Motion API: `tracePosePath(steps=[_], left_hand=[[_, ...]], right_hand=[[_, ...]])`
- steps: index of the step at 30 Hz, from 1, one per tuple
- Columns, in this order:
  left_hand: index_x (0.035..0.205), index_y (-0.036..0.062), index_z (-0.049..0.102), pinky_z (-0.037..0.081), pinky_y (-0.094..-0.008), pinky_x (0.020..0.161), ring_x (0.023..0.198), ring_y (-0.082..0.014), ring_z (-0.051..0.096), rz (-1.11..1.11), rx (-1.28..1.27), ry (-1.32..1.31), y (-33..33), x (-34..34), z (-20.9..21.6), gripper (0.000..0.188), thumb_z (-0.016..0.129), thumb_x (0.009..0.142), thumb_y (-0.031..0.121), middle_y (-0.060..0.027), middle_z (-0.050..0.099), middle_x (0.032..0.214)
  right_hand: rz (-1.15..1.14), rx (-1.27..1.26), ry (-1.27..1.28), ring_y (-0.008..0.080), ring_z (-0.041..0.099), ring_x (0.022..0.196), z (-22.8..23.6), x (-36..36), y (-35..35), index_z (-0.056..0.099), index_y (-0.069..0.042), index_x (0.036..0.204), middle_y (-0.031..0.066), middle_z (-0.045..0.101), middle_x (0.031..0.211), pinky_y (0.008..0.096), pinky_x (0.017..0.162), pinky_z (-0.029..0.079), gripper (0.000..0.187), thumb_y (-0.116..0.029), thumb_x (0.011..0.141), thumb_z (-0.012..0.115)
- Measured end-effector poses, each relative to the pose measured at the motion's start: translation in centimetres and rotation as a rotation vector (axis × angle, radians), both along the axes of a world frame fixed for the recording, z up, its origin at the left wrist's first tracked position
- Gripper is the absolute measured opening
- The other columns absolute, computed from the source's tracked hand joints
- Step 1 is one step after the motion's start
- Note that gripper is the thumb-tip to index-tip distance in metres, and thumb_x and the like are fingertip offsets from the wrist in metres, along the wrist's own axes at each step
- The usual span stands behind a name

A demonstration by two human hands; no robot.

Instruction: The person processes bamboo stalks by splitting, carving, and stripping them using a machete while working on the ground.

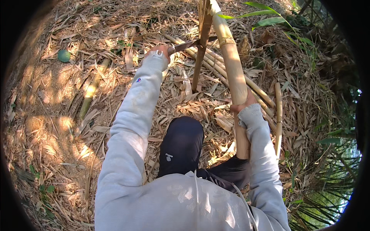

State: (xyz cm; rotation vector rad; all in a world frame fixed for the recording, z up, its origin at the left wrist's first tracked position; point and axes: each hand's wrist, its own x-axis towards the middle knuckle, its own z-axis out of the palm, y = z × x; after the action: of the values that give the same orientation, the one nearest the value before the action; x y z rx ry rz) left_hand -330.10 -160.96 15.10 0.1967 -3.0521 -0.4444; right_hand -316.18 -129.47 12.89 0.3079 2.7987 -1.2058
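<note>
My left hand [161,50] reaches far out and is closed round the handle of a long-bladed knife [185,46]. The knife's blade points right and crosses a narrow split bamboo strip [201,57]; whether it cuts into the strip cannot be told. Low on a thick pale bamboo pole [232,65], my right hand [243,104] is wrapped round it, with part of the fingers hidden. The pole's lower end is by my right leg, and its top runs out of view at the upper edge, close to the strip.
Several thin bamboo poles [219,66] lie on the ground behind the thick one. A short bamboo piece [278,115] is at the right, another greenish length [92,90] at the left. Dry leaves cover the ground. Green leaves [266,19] hang at the upper right. My dark-clad knee [181,142] is between my arms.
</note>
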Motion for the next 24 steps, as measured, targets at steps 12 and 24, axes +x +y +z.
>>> tracePosePath(steps=[12, 24], left_hand=[[0.114, 0.0166, 0.067, 0.052, -0.0413, 0.089, 0.1, -0.0326, 0.066, -0.072, 0.019, -0.018, -2.5, -1.9, -1.3, 0.031, 0.067, 0.083, 0.021, -0.0148, 0.069, 0.105], [0.116, 0.0165, 0.066, 0.052, -0.0426, 0.09, 0.104, -0.0327, 0.065, 0.01, 0.003, 0.005, -1.4, 0.7, 0.2, 0.03, 0.065, 0.087, 0.022, -0.0156, 0.068, 0.108]], right_hand=[[-0.067, -0.025, 0.856, 0.0217, 0.067, 0.089, 21.7, 6.6, 2.4, 0.049, -0.001, 0.127, 0.0129, 0.067, 0.102, 0.0345, 0.078, 0.056, 0.073, -0.006, 0.065, 0.086], [0.092, 0.027, -0.161, 0.0274, 0.064, 0.096, -2.8, -1.9, -1.2, 0.053, -0.004, 0.13, 0.0155, 0.066, 0.104, 0.0382, 0.083, 0.052, 0.085, -0.026, 0.054, 0.086]])
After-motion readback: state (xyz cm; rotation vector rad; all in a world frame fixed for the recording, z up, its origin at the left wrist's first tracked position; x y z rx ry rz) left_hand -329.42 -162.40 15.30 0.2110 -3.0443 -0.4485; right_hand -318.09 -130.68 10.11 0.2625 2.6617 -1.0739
